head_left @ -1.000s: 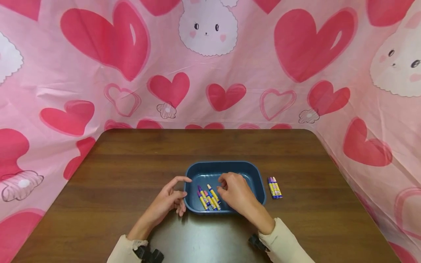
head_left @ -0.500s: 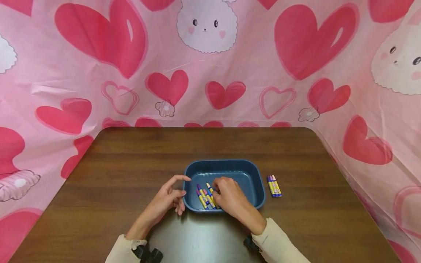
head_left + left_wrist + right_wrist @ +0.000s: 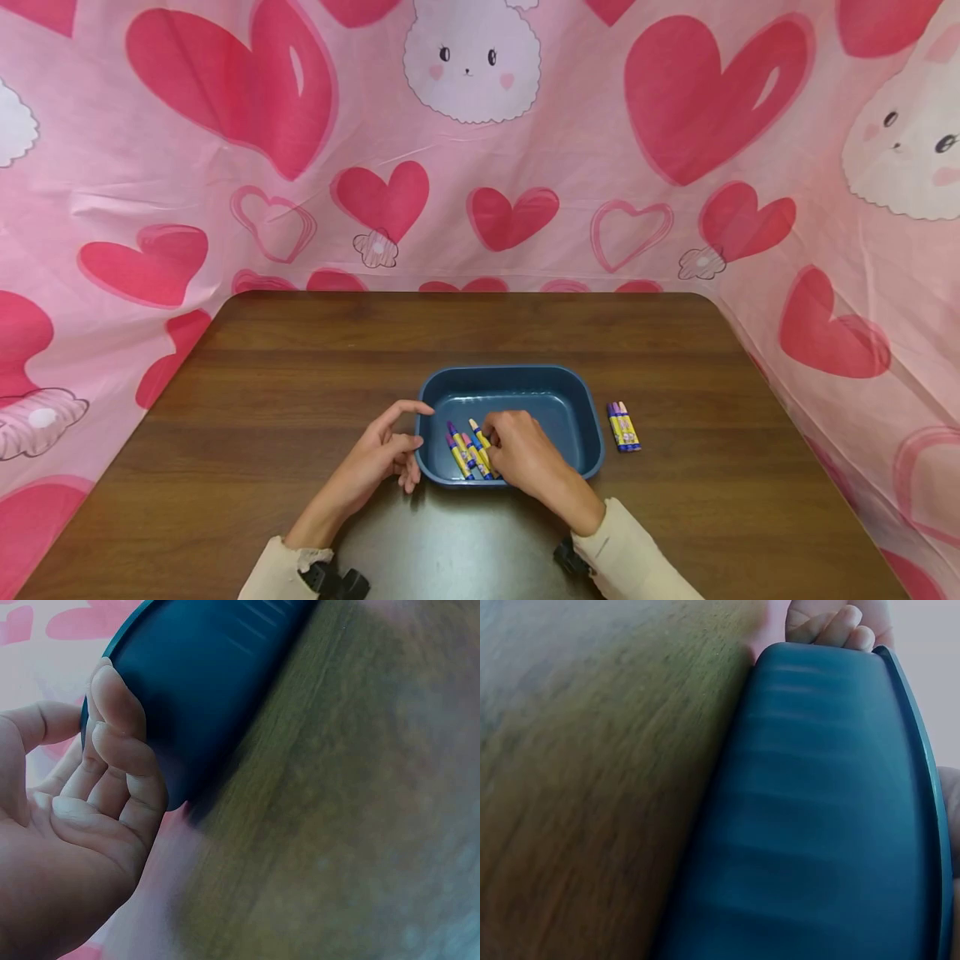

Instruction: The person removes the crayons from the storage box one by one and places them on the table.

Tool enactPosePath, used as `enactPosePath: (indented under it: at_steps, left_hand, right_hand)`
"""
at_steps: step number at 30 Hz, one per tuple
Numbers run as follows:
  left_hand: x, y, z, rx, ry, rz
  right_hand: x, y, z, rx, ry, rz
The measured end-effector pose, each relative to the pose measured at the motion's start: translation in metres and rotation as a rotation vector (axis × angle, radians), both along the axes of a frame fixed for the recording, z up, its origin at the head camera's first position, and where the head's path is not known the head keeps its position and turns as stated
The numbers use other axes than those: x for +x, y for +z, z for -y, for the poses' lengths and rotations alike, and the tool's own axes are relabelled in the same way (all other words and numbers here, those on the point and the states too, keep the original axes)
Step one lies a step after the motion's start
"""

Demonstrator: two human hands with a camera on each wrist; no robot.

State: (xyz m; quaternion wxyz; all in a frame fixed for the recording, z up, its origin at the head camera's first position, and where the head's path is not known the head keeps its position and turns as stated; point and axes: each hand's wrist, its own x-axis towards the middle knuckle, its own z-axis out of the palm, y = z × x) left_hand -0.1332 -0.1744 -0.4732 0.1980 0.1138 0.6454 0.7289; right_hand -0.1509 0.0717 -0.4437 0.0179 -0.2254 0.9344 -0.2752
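Only the head view looks down into the blue tray, and there the crayons lie in a small loose bunch near its left end. The left wrist view shows the left hand up close: its fingers are softly bent, right by the tray's end edge. In the head view, one finger pokes a bit over that edge and the thumb is by it (the hand has no crayon). The right wrist view shows the tray's long outside wall, which has wavy bands on it, and just a bit of the right hand at the side. That hand is down in the tray over the crayons, with its fingers bent. Its fingertips are hidden, so I can't tell if they pinch one. The crayons have yellow paper with dark blue bands, and some tips are purple, pink or pale orange. More crayons, the side-by-side set, lie on the brown table, just right of the tray.
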Motion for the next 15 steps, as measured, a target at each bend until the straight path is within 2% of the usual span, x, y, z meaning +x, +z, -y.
enactPosePath:
  at_steps: [9, 15]
  left_hand:
    - [-0.0005, -0.0002, 0.0001, -0.004, 0.003, 0.005]
    - [0.0003, -0.0004, -0.0015, -0.003, -0.011, -0.001]
  right_hand:
    - [-0.0004, 0.0006, 0.0, 0.003, -0.018, 0.045]
    - [0.0, 0.0038, -0.0013, 0.066, -0.056, 0.096]
